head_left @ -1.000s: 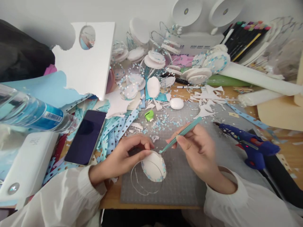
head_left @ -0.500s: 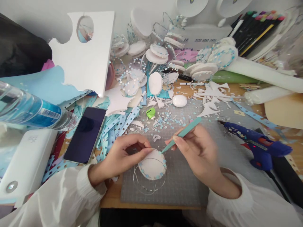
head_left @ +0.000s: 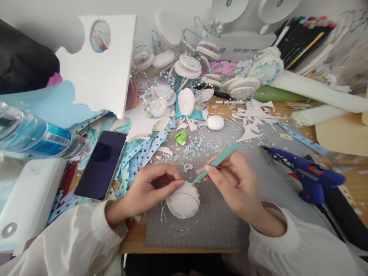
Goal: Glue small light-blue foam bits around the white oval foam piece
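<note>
A white foam oval [head_left: 183, 206] edged with small blue and white paper pieces is tilted above the grey cutting mat [head_left: 221, 230]. My left hand [head_left: 152, 187] pinches its upper left rim between thumb and fingers. Thin silvery wire [head_left: 180, 232] loops across and below the oval. In my right hand [head_left: 234, 182] are teal tweezers [head_left: 220, 158], held like a pen. Their tips meet the oval's upper right edge, where a tiny piece, too small to make out well, sits. Small blue paper bits [head_left: 198, 147] lie scattered beyond my hands, near a green punch [head_left: 181, 137].
At right a blue glue gun [head_left: 307, 170] rests on the mat. On the left are a phone [head_left: 101, 165], a white power bank [head_left: 33, 199] and a water bottle [head_left: 37, 134]. Decorated foam ovals [head_left: 188, 66] and foam scraps [head_left: 253, 126] crowd the back.
The tweezers' tips have come down from just beside the oval onto its upper edge. The oval has tilted slightly and the wire loop has shifted. My left hand keeps its pinch.
</note>
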The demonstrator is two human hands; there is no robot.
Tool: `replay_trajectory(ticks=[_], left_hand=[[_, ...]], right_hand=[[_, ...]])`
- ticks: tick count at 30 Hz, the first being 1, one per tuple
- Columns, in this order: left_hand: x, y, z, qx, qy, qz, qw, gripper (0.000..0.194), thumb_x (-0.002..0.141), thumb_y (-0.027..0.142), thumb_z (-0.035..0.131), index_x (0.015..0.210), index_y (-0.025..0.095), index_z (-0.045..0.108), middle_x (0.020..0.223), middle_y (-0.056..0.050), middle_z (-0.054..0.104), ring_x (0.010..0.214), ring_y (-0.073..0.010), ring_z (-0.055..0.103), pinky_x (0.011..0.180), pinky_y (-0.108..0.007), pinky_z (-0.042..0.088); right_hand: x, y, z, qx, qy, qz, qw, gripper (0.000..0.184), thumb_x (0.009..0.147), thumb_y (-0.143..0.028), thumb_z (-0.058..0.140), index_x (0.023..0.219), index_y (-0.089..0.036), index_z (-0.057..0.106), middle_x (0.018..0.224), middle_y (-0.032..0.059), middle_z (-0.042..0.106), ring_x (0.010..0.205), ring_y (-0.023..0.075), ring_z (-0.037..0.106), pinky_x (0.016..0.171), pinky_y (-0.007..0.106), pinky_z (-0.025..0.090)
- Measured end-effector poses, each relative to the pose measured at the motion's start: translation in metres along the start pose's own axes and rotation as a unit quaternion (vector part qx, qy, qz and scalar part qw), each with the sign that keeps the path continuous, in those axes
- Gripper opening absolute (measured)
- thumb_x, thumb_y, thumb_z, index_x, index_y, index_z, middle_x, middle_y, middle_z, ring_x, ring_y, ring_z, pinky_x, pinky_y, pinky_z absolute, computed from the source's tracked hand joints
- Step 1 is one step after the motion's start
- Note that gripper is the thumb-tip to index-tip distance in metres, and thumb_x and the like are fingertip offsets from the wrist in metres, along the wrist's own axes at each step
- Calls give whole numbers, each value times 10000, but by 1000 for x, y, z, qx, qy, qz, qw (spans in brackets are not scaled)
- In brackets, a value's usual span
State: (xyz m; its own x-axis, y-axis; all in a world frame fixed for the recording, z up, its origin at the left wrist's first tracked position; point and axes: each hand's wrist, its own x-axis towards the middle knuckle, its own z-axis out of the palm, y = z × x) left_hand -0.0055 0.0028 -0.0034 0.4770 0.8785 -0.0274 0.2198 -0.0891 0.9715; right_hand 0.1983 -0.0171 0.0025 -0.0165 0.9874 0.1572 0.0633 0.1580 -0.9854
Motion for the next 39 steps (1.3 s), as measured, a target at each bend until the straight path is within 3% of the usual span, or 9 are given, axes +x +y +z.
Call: replay_trajectory(ticks=[6, 26, 32, 37, 39], left_hand=[[0, -2, 0, -13, -2, -18, 1000, 122, 850, 257, 657, 804, 144, 662, 740, -34, 659, 629, -109, 566, 536, -200, 445], [-3, -3, -4, -44, -9, 58, 997, 42, 862, 175, 642, 846, 146, 667, 824, -53, 686, 748, -136, 624, 667, -231, 494], [-3, -1, -3, -62, -23, 33, 997, 39, 873, 176, 631, 852, 153, 655, 809, -30, 668, 739, -111, 607, 665, -201, 481], [-3, -1, -2, -61, -1, 19, 998, 43, 878, 192, 630, 863, 160, 654, 813, -22, 666, 735, -101, 594, 654, -184, 473], [-3, 0, -1, -58, 14, 10, 998, 55, 883, 205, 627, 866, 161, 655, 807, -19, 665, 718, -97, 585, 636, -178, 468]], right_hand=[[2, -2, -2, 20, 0, -4, 1000, 39, 879, -225, 600, 890, -241, 567, 794, 21, 661, 718, 172, 675, 651, 316, 576], [3, 6, 0, 62, -23, 62, 996, 97, 873, -332, 621, 870, -256, 561, 751, 14, 680, 660, 173, 649, 615, 335, 574], [11, 1, -9, 148, -36, 47, 987, 46, 885, -283, 521, 886, -240, 540, 764, 11, 624, 731, 177, 606, 672, 337, 496], [17, 1, -10, 203, -89, 118, 968, 17, 772, -211, 452, 782, -221, 444, 659, -6, 507, 629, 162, 482, 598, 312, 381], [16, 4, -8, 200, -125, 141, 961, 86, 732, -210, 458, 741, -227, 374, 634, -28, 423, 600, 154, 441, 592, 312, 360]])
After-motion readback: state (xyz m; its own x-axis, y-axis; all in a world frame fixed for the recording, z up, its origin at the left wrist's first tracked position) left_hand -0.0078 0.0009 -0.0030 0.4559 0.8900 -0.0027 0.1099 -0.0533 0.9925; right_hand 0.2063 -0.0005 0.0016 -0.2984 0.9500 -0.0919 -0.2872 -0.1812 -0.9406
